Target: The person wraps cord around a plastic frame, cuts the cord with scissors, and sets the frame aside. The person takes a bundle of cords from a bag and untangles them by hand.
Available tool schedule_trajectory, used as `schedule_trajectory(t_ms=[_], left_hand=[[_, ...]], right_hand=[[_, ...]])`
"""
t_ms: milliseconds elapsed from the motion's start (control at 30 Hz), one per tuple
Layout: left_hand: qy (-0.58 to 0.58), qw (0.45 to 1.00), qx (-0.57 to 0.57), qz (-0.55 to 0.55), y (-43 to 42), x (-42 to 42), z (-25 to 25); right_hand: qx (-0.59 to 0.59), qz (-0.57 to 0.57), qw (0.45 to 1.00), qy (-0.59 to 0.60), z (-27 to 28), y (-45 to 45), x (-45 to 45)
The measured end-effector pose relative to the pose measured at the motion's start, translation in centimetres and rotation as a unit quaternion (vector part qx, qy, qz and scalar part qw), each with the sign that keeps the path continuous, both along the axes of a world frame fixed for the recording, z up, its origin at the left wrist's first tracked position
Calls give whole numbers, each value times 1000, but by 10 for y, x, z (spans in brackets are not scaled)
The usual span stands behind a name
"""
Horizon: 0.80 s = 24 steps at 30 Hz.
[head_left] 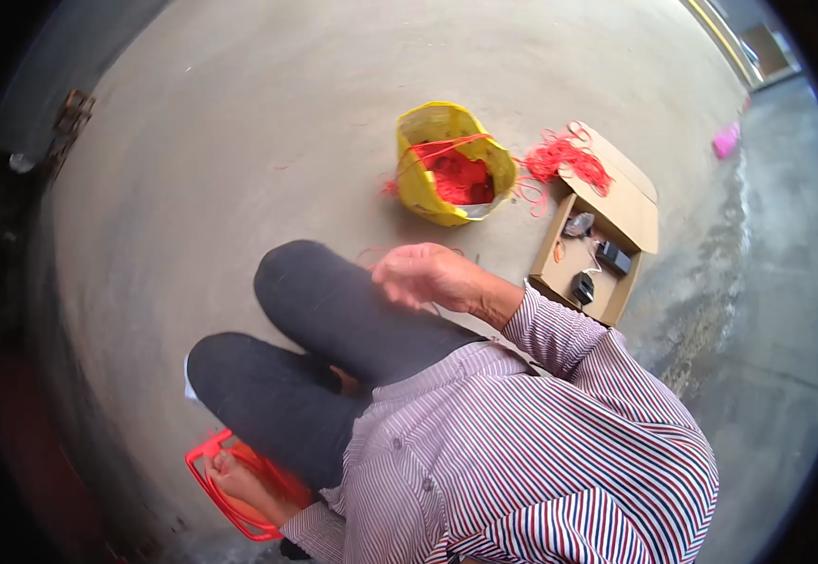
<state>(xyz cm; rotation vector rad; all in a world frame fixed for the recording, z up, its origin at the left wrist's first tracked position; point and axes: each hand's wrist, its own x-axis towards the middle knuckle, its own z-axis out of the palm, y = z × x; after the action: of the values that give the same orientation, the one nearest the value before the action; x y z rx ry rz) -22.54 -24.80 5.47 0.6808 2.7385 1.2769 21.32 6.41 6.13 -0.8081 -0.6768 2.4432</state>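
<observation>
My right hand (423, 275) is over the thigh of my dark trousers (334, 291), its fingers curled together and blurred; what they hold, if anything, is too small to tell. Thin red cord shows on the floor just behind it. At the lower left, my left hand (232, 475) has its fingers closed at the edge of a red plastic frame (200, 475) beside my other leg. Beyond my right hand stands an open yellow bag (411, 180) with red material (460, 179) inside and a red cord across its mouth.
A tangle of red cord (573, 160) lies partly on the flap of an open cardboard box (559, 273). The box holds black devices (613, 257) and a small clear bag (579, 225). A pink item (726, 140) lies farther right. A rusty metal object (70, 127) is at the far left.
</observation>
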Motion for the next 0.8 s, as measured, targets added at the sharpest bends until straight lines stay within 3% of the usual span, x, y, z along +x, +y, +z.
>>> schedule_trajectory(t_ms=[100,200,433,633,800], left_hand=[[40,998,38,-21,52,9,21],[69,997,-44,-18,100,47,55],[219,962,-130,-103,135,59,53],[239,954,-138,-114,139,64,58],[240,949,-175,-103,137,65,60]], right_hand=[[-10,-79,995,-55,-25,13,37],[4,-164,979,-122,-47,26,83],[-82,-393,896,-189,-105,52,192],[-84,-428,869,-233,-143,82,219],[-15,-401,830,-387,-187,120,214]])
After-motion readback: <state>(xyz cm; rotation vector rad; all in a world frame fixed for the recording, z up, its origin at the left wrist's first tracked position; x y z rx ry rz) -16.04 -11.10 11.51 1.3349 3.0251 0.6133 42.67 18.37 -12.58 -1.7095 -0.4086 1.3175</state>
